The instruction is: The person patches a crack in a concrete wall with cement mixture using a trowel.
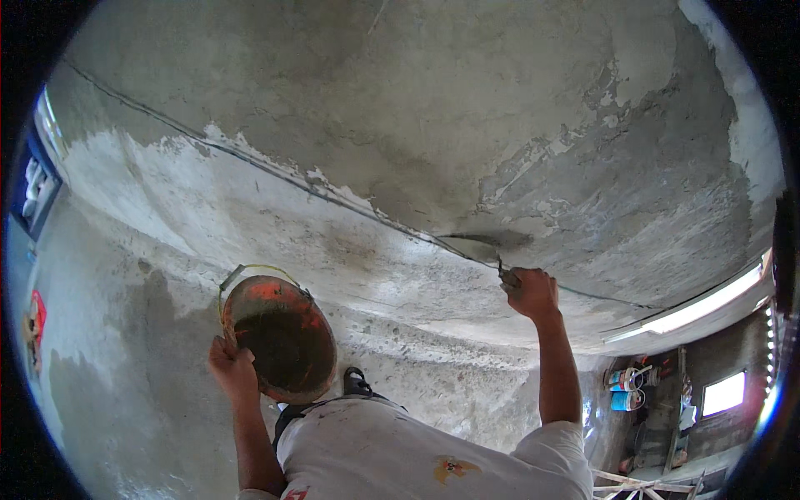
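My left hand (236, 367) grips the rim of an orange bucket (275, 292), stained with grey mortar, whose dark inside faces me; its wire handle arches above. In my right hand (531, 292) is the handle of a metal trowel (473, 248), with the blade lying along the rough grey plastered wall (467, 108) at a thin cable or groove (325, 192) that crosses the surface diagonally. Lighter, uneven plaster lies below that line. My shod foot shows beside the bucket.
Far left are a blue-framed opening (37, 187) and a red item (35, 321). At the lower right are stacked white and blue containers (625, 392), a bright window (722, 394) and a pale metal frame (646, 485). A light strip (692, 308) runs along the right.
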`<action>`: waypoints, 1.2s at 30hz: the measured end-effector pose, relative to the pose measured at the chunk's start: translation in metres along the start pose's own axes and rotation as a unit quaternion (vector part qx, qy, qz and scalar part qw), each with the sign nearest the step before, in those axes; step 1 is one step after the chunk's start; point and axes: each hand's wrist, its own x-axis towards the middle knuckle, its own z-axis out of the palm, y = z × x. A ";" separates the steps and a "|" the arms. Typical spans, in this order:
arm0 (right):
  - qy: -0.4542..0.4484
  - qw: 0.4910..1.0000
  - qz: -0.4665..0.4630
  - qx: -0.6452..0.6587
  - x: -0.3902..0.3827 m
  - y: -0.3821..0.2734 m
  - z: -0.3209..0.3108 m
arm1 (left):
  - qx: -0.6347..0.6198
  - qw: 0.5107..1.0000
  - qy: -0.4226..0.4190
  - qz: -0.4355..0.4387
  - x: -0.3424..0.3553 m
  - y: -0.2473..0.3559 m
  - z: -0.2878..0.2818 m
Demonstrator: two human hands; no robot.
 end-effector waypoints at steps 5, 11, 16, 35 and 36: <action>0.057 0.995 -0.040 0.074 0.011 -0.013 -0.016 | 0.053 0.998 -0.019 0.037 0.001 0.001 0.006; 0.087 0.993 -0.040 0.075 0.021 0.001 0.007 | 0.012 0.999 -0.022 0.020 0.006 -0.008 0.008; 0.038 0.998 0.007 0.042 -0.019 0.035 -0.004 | -0.005 0.999 -0.035 -0.014 0.008 -0.011 0.006; 0.013 0.999 0.006 0.052 -0.008 0.026 0.006 | -0.041 0.998 -0.040 0.034 0.004 -0.002 0.023; 0.016 0.999 0.001 0.038 -0.011 0.033 0.007 | -0.052 0.998 -0.044 0.013 0.004 -0.003 0.023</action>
